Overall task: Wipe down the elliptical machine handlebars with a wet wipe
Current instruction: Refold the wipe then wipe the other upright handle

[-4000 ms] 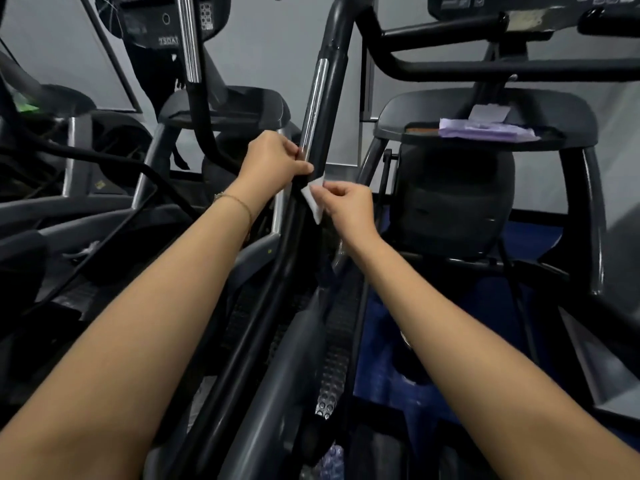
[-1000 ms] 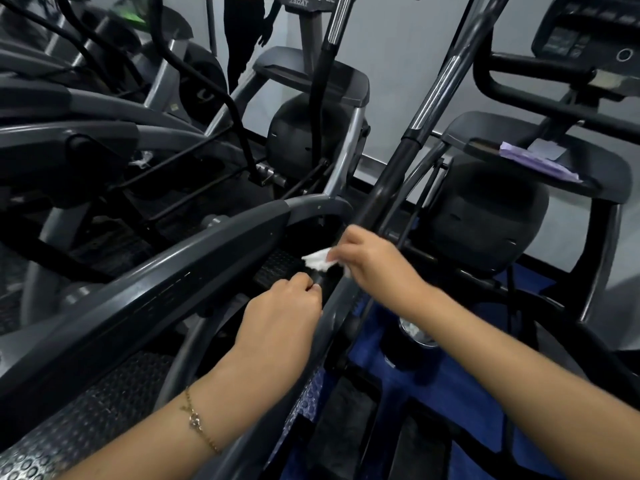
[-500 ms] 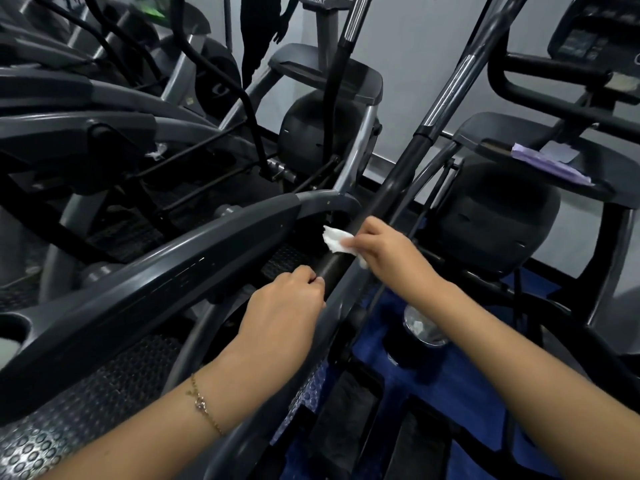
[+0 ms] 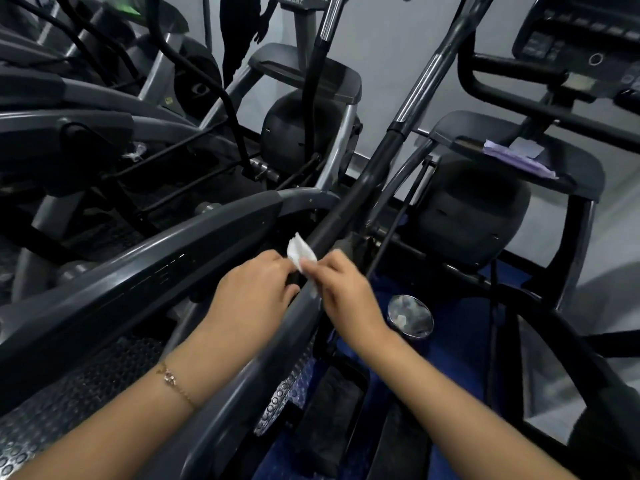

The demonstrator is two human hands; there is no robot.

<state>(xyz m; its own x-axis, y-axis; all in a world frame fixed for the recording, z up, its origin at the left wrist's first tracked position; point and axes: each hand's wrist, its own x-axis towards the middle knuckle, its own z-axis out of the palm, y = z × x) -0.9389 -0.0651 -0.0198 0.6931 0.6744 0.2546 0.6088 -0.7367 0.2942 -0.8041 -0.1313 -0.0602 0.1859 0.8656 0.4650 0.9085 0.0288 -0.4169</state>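
Observation:
A long black handlebar (image 4: 349, 199) of the elliptical runs diagonally from the lower centre up to the top right, with a chrome section higher up. My right hand (image 4: 341, 289) pinches a small white wet wipe (image 4: 300, 252) against the left side of the bar. On the bar's left, my left hand (image 4: 252, 292) has its fingers curled toward the bar and its fingertips touch the wipe. Whether it grips the bar or the wipe is hidden by its own fingers.
A purple wipe packet (image 4: 516, 157) lies on the machine's shelf at right. A round metal cap (image 4: 410, 315) sits low beside my right wrist. A grey pedal arm (image 4: 138, 271) crosses at left. More ellipticals crowd the left and back. A console (image 4: 581, 39) is top right.
My right hand slid the wipe down the bar toward my left hand. The two hands have come together, and the left fingertips now touch the wipe.

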